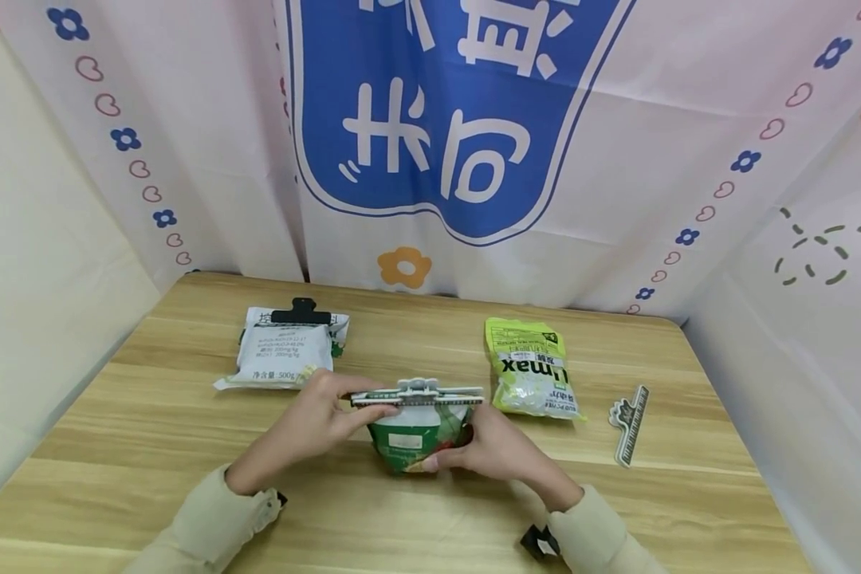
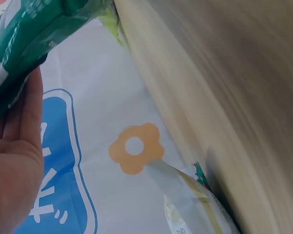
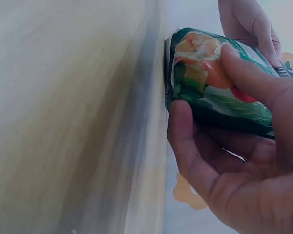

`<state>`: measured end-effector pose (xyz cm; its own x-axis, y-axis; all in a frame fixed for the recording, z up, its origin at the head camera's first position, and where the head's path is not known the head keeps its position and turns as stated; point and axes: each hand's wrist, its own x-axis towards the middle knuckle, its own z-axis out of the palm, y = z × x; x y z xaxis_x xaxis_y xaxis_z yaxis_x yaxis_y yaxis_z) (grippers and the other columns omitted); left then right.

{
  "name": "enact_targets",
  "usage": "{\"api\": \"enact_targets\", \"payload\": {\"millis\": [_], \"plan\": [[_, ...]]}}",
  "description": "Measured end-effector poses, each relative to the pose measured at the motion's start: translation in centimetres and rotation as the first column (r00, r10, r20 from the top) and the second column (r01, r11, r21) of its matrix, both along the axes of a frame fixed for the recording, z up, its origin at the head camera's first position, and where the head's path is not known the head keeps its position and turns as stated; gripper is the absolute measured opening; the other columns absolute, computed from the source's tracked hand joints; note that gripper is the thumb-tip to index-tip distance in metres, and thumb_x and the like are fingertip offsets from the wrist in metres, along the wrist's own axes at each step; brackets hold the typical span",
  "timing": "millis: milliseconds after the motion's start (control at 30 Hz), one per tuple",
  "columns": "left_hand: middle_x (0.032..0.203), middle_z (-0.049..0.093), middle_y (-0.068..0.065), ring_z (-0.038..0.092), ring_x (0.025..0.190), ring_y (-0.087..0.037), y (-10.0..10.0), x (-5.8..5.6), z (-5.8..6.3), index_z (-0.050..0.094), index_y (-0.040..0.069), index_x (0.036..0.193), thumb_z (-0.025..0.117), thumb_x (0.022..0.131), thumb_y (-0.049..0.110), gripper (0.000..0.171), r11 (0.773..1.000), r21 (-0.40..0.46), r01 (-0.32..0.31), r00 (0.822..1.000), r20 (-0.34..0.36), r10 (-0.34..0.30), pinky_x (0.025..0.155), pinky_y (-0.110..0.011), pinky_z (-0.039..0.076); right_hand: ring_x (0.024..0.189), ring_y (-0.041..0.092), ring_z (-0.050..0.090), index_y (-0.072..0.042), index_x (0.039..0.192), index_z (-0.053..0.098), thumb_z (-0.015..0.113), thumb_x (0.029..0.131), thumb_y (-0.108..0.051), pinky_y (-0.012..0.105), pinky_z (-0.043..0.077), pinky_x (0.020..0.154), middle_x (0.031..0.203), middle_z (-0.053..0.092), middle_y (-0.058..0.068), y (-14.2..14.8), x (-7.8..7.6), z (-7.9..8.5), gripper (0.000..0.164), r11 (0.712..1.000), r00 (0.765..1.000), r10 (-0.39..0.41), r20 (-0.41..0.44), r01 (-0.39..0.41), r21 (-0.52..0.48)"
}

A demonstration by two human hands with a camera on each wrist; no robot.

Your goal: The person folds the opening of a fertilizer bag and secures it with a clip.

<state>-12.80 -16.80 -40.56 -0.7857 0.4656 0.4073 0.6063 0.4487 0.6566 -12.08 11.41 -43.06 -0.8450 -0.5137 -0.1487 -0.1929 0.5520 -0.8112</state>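
Note:
A green bag (image 1: 402, 456) with vegetable pictures is held upright just in front of me. Across its top edge sits a silver ruler clip (image 1: 419, 392) with a paw-shaped handle. My left hand (image 1: 317, 410) pinches the bag's top left corner at the end of the clip, thumb in front. My right hand (image 1: 498, 448) grips the lower right side of the bag. In the right wrist view, the right thumb presses the printed front of the green bag (image 3: 205, 73) while the fingers curl under it. The left wrist view has the left fingers behind the bag.
A white bag (image 1: 283, 355) closed by a black clip (image 1: 302, 312) lies at the back left. At the back right lies a yellow-green bag (image 1: 531, 371), with a second ruler clip (image 1: 631, 426) to its right. A printed curtain (image 1: 215, 159) hangs behind the wooden table (image 1: 373, 526).

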Motion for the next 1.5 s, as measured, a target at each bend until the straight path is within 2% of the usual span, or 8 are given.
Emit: {"api": "enact_targets", "payload": {"millis": [133,367,500,633,833,1033,1367,1500], "plan": [[0.103,0.083,-0.003,0.040,0.046,0.008,0.4,-0.3,0.5,0.083,0.017,0.109,0.084,0.091,0.028,0.021,0.998,-0.003,-0.060,0.990,0.127,0.059,0.049,-0.019,0.045,0.104,0.008,0.069,-0.019,0.123,0.069,0.090,0.082,-0.043,0.029,0.056,0.094,0.114,0.075,-0.006,0.1,-0.2,0.2,0.052,1.000,0.999,0.009,0.044,-0.008,-0.029],[0.104,0.082,-0.001,0.055,0.058,-0.005,1.0,-1.2,1.4,0.079,0.023,0.119,0.085,0.089,0.030,0.032,0.989,0.048,-0.141,0.953,0.276,0.123,0.049,-0.022,0.046,0.074,0.019,0.070,-0.015,0.098,0.077,0.087,0.086,-0.043,0.031,0.057,0.066,0.087,0.078,-0.001,0.4,-0.6,0.8,0.032,0.999,0.991,-0.016,0.135,0.023,-0.047],[0.109,0.080,0.002,0.046,0.053,-0.005,1.3,-1.9,1.5,0.075,0.026,0.121,0.085,0.090,0.030,0.033,0.984,0.074,-0.163,0.960,0.242,0.141,0.049,-0.023,0.044,0.074,0.030,0.075,-0.012,0.098,0.078,0.085,0.089,-0.038,0.040,0.063,0.067,0.088,0.079,0.009,0.4,-1.0,0.9,0.029,0.993,0.980,-0.006,0.201,0.030,-0.117],[0.113,0.078,0.006,0.042,0.055,-0.007,1.4,-2.8,1.5,0.076,0.028,0.118,0.084,0.090,0.036,0.031,0.977,0.061,-0.204,0.963,0.192,0.189,0.052,-0.024,0.042,0.080,0.024,0.074,-0.010,0.103,0.079,0.083,0.091,-0.035,0.044,0.065,0.076,0.094,0.080,0.008,0.4,-1.6,1.0,0.028,0.985,0.974,-0.007,0.227,0.046,-0.166],[0.089,0.073,0.006,0.044,0.057,-0.011,1.4,-4.3,1.6,0.077,0.028,0.119,0.082,0.092,0.040,0.030,0.973,0.077,-0.218,0.953,0.230,0.195,0.053,-0.024,0.041,0.081,0.028,0.074,-0.013,0.097,0.081,0.081,0.091,-0.042,0.041,0.062,0.081,0.090,0.079,0.004,0.4,-2.3,1.1,0.030,0.985,0.974,-0.063,0.216,0.096,-0.141],[0.070,0.055,0.001,0.040,0.057,-0.012,1.2,-6.4,1.6,0.079,0.028,0.120,0.078,0.095,0.040,0.028,0.973,0.061,-0.223,0.943,0.267,0.199,0.053,-0.025,0.038,0.078,0.029,0.071,-0.011,0.094,0.077,0.079,0.091,-0.050,0.037,0.055,0.085,0.086,0.072,0.002,0.1,-3.0,1.3,0.040,0.978,0.957,-0.130,0.261,0.167,-0.125],[0.084,0.062,-0.004,0.052,0.070,-0.020,0.9,-9.5,0.0,0.078,0.026,0.122,0.076,0.096,0.048,0.035,0.954,0.027,-0.300,0.868,0.423,0.261,0.062,-0.030,0.048,0.067,0.014,0.063,-0.002,0.094,0.072,0.073,0.099,-0.041,0.032,0.059,0.073,0.080,0.070,0.002,-0.7,-5.3,0.7,0.040,0.940,0.916,-0.169,0.363,0.261,-0.218],[0.099,0.069,-0.008,0.059,0.081,-0.022,1.1,-10.3,-0.2,0.076,0.025,0.126,0.075,0.097,0.048,0.037,0.943,0.009,-0.332,0.802,0.529,0.277,0.072,-0.037,0.056,0.066,0.012,0.062,-0.003,0.091,0.072,0.072,0.099,-0.044,0.027,0.057,0.069,0.078,0.069,0.003,-1.0,-5.9,0.4,0.041,0.924,0.889,-0.184,0.420,0.302,-0.235]]}}
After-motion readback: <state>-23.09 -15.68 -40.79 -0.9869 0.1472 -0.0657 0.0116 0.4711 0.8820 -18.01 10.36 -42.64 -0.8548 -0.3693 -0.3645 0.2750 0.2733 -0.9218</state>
